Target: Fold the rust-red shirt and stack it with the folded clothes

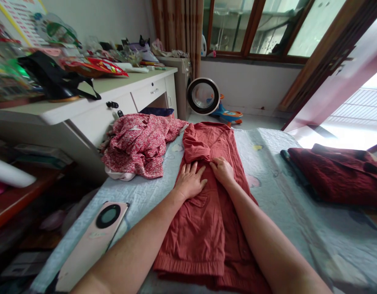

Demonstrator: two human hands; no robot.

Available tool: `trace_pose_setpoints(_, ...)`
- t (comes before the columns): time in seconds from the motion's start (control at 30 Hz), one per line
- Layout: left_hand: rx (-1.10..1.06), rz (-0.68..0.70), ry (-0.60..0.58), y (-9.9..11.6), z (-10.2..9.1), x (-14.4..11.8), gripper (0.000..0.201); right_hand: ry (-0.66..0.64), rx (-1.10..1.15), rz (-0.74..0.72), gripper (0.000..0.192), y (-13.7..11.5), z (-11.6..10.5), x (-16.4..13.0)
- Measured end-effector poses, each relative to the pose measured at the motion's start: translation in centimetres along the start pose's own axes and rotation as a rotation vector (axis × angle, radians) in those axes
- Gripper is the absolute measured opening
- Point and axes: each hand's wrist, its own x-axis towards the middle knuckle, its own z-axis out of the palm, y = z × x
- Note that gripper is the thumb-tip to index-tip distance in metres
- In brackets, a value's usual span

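A rust-red garment (207, 228) lies lengthwise on the pale blue bedsheet (268, 175), its sides folded in toward the middle and a sleeve bunched at its far left. My left hand (190, 179) rests flat on the garment's middle, fingers spread. Just to its right, my right hand (222, 169) presses on the cloth with fingers curled, pinching a fold of the fabric. Both forearms stretch over the garment's lower half.
A crumpled red floral garment (139, 143) lies at the bed's far left. Folded dark red clothes (338, 171) sit on the right. A phone (93, 241) lies near the left edge. A cluttered white desk (93, 102) stands left; a fan (203, 96) and toy stand beyond.
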Motion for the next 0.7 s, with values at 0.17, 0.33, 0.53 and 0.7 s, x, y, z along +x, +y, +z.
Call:
trace_pose_setpoints(0.17,-0.013,-0.015,-0.003,0.0,0.0,-0.3,0.062,0.074,0.024,0.046,0.023,0.4,0.2,0.5)
trace_pose_setpoints(0.33,-0.055,-0.011,0.072,-0.2,-0.6,-0.5,0.055,0.06,0.017,0.039,0.022,0.7,0.1,0.4)
trace_pose_setpoints(0.53,-0.178,-0.017,0.188,-1.0,-0.9,-0.4,0.031,-0.052,-0.161,0.035,0.037,-0.6,-1.0,-1.4)
trace_pose_setpoints(0.7,-0.089,-0.007,0.153,-0.8,-0.9,-0.6,0.035,-0.087,-0.251,0.079,0.042,-1.4,-1.4,-2.2)
